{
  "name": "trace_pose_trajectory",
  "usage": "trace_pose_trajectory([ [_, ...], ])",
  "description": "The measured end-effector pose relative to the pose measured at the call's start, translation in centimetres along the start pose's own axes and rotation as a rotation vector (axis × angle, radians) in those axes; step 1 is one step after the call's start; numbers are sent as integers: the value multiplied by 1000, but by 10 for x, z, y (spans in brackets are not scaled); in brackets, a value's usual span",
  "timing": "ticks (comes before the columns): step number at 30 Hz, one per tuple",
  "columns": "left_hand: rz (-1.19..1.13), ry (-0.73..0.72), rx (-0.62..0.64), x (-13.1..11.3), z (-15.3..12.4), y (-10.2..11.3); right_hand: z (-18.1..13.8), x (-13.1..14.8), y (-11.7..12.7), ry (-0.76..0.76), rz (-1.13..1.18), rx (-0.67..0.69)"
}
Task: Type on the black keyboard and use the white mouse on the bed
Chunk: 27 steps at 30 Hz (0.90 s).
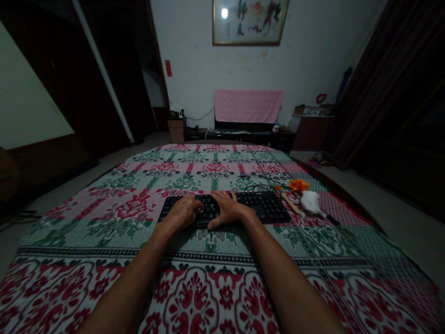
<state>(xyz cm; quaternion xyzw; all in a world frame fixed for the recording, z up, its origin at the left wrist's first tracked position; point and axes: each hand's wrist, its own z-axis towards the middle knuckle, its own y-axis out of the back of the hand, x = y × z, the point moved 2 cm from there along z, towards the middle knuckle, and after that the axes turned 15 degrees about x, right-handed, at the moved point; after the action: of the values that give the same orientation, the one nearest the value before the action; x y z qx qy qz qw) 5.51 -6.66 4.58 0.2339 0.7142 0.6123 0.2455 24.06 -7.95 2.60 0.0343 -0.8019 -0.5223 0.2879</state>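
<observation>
A black keyboard (267, 206) lies on a bed covered by a red, green and white flowered spread (132, 204). My left hand (182, 211) rests on the keyboard's left part with its fingers curled down onto the keys. My right hand (227, 208) lies on the middle of the keyboard, fingers stretched out and spread over the keys. Neither hand holds anything. The keyboard's black cable (257, 187) trails away behind it.
To the right of the keyboard lie a wooden-handled tool (290, 202), a white fluffy brush head (310, 202) and an orange object (299, 185). Beyond the bed stand a low cabinet with a pink-draped screen (248, 105) and a framed picture (249, 21).
</observation>
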Motion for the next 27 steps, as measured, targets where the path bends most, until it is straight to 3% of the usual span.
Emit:
trace_pose_trajectory([
  [7,26,39,68,5,-1,3,1,-1,-1,-6,1,-1],
  [19,-5,-14,49,-3,-3,3,0,1,0,-12,7,13],
  [27,-42,39,68,9,-5,9,1,0,0,-14,11,22],
])
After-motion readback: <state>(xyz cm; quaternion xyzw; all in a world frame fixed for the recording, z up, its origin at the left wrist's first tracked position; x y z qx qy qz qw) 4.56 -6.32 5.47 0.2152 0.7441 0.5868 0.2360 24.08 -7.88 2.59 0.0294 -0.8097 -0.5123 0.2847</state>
